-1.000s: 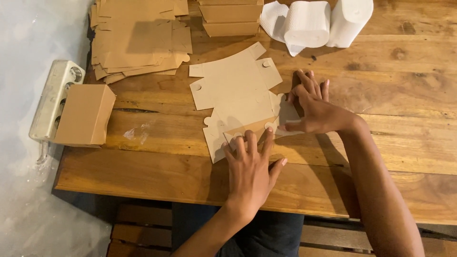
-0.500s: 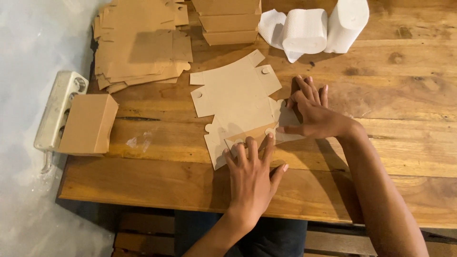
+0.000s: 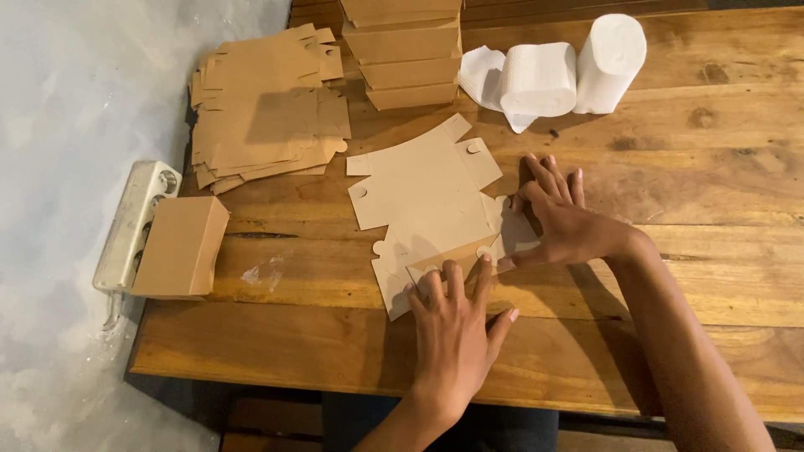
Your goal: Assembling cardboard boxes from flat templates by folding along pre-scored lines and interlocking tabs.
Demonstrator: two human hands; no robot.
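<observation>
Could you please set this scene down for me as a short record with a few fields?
surface: brown wooden plank table
left hand: palm down, fingers spread on the near edge of the flat brown cardboard box blank
right hand: pressing the blank's right flap
far left: stack of flat brown cardboard blanks
far middle: pile of folded brown cardboard boxes
far right: two white paper rolls
left edge: one folded brown cardboard box beside a white power strip

Your left hand [image 3: 456, 322] and right hand [image 3: 563, 219] both press flat on the brown die-cut cardboard box blank [image 3: 431, 209]. It's lying on the wooden plank table [image 3: 670, 184].
</observation>
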